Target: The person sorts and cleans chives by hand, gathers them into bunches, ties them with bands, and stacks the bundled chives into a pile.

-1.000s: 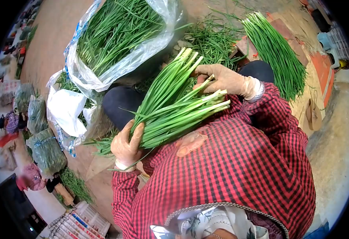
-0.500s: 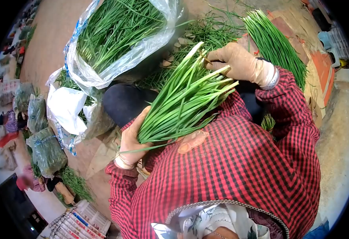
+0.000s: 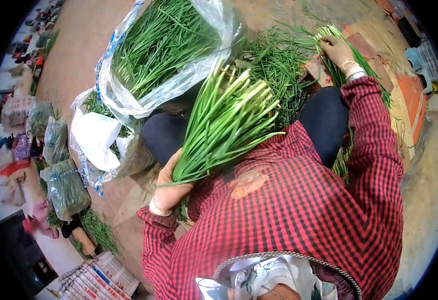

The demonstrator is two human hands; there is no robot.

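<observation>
So the bunch of green stalks (image 3: 229, 130) is up over the gap between the person's knees, leafy end in the left hand (image 3: 171, 181), pale ends fanned out forward and to the right. Its long axis runs on a slant, lower left to upper right. Left hand is the nearer one, wrapped tight round that leafy end, forearm low and angled forward. Right hand (image 3: 338, 51) is well apart from it, arm stretched out past the right knee (image 3: 324, 120), back of the hand up, fingers down at the pale ends of the neat pile of stalks (image 3: 366, 62). Can't tell if it's pinching any. Pile's off to the right, beyond the bunch, with loose greens (image 3: 279, 70) between them. Big plastic bag (image 3: 179, 85) of greens on the left.
</observation>
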